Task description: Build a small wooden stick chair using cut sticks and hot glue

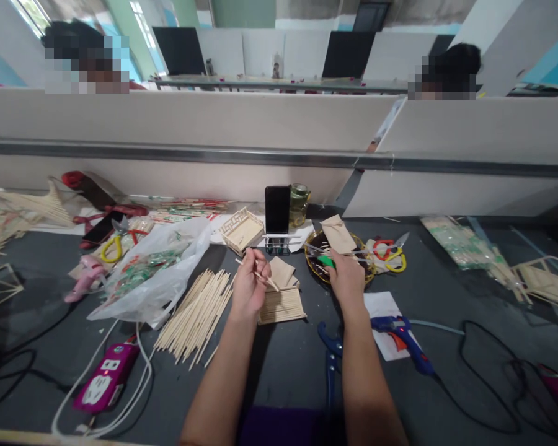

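Note:
My left hand [251,285] is closed in a pinch on a thin wooden stick [272,282], which slants down to the right. Below its tip lies a small panel of sticks laid side by side [283,306], with a tan piece [281,272] behind it. At the round basket [310,263], my right hand [348,279] has its fingers closed on a green-handled tool [326,261] with a thin grey end pointing left. The fingers partly hide this tool. Another tan piece [337,234] rests on the basket.
Left are loose sticks [195,316], a plastic bag [158,266] and a purple power strip [106,378]. Right are a blue glue gun [402,331], scissors [393,254] and cables. Blue cutters [330,359] lie near my right forearm. A phone [277,209] stands behind.

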Motion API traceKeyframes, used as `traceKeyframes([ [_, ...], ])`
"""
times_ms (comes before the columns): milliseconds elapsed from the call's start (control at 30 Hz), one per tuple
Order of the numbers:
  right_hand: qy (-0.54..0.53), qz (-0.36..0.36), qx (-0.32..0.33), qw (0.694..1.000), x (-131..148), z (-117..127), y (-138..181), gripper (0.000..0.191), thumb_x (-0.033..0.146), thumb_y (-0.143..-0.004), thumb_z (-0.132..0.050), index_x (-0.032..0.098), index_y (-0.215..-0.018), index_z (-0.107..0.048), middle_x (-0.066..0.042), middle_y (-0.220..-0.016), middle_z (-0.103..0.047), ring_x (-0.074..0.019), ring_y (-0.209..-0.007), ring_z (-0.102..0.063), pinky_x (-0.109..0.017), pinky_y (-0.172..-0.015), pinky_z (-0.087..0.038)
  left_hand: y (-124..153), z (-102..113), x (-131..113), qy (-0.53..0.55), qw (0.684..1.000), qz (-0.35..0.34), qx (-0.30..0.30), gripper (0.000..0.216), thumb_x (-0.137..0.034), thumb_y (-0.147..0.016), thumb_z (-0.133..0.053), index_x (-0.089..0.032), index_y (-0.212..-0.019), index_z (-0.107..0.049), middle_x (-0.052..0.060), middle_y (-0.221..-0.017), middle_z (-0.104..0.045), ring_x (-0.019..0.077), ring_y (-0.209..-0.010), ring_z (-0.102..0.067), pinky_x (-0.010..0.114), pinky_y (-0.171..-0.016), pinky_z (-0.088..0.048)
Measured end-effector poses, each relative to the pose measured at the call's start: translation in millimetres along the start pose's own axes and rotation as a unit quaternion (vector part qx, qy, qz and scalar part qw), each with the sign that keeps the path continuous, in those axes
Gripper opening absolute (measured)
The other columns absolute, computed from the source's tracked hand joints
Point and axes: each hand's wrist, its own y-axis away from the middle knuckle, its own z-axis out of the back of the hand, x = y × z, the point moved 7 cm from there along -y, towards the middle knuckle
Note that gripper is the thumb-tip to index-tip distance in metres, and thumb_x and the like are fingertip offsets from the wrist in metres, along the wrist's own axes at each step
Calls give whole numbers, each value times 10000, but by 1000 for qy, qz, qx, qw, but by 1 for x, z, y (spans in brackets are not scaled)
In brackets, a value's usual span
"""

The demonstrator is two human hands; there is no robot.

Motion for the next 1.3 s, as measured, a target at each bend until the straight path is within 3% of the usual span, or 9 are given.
traceKeyframes([
  [167,-202,89,-75,973,49,44,10,271,242,-943,-502,166,-1129,-683,-127,-1084,-731,-240,-995,-651,-354,-850,-453,5,0,-3,-20,999,-46,6,334,-433,-744,-788,-154,-784,-609,-59,-536,-439,52,-485,-462,133,-406,-264],
  [267,-269,155,-30,950,92,60,25,208,275,-953,-525,203,-998,-715,-71,-995,-755,-202,-937,-670,-318,-822,-456,14,4,-4,-31,997,-76,-5,343,-436,-715,-803,-153,-792,-627,-22,-579,-553,66,-525,-521,136,-399,-262],
  [400,-240,185,24,953,121,56,44,133,251,-922,-595,212,-949,-720,-43,-929,-764,-198,-868,-657,-318,-781,-418,31,9,0,-56,995,-85,-10,359,-464,-693,-802,-156,-816,-664,88,-786,-726,114,-653,-611,145,-380,-239],
  [500,-234,192,47,952,125,48,57,115,234,-914,-607,225,-930,-721,-29,-929,-768,-185,-862,-648,-314,-793,-397,47,10,4,-83,993,-80,23,382,-494,-705,-781,-155,-853,-690,150,-954,-755,155,-774,-644,152,-382,-232],
  [733,-195,225,39,954,119,35,87,159,222,-940,-546,203,-949,-704,-43,-937,-741,-186,-888,-590,-335,-835,-330,63,38,7,-155,983,-94,43,438,-538,-739,-727,-120,-868,-742,168,-1013,-747,74,-537,-495,193,-377,-176],
  [933,-114,240,28,964,99,24,99,152,212,-928,-564,233,-941,-715,-44,-938,-720,-222,-920,-515,-386,-865,-263,67,97,-3,-285,947,-136,-56,326,-456,-704,-773,-138,-769,-738,10,-565,-582,80,-474,-414,205,-415,-201],
  [1100,-87,255,51,962,97,20,100,153,193,-919,-569,234,-932,-716,-50,-942,-710,-226,-926,-498,-396,-865,-252,69,99,10,-434,894,-104,46,260,-171,-537,-832,-158,-788,-764,25,-745,-661,110,-579,-493,227,-543,-361],
  [1200,-73,258,79,960,97,14,101,144,189,-914,-577,229,-901,-715,-46,-924,-713,-226,-916,-494,-397,-856,-248,68,94,16,-493,859,-113,77,285,-122,-521,-813,-186,-796,-772,27,-771,-673,146,-648,-537,250,-617,-395],
  [1300,-64,249,97,961,95,9,101,143,188,-916,-583,227,-886,-717,-49,-914,-713,-226,-908,-497,-393,-837,-256,64,94,22,-498,855,-111,95,157,-131,-553,-792,-185,-696,-756,45,-770,-689,177,-719,-580,276,-699,-417],
])
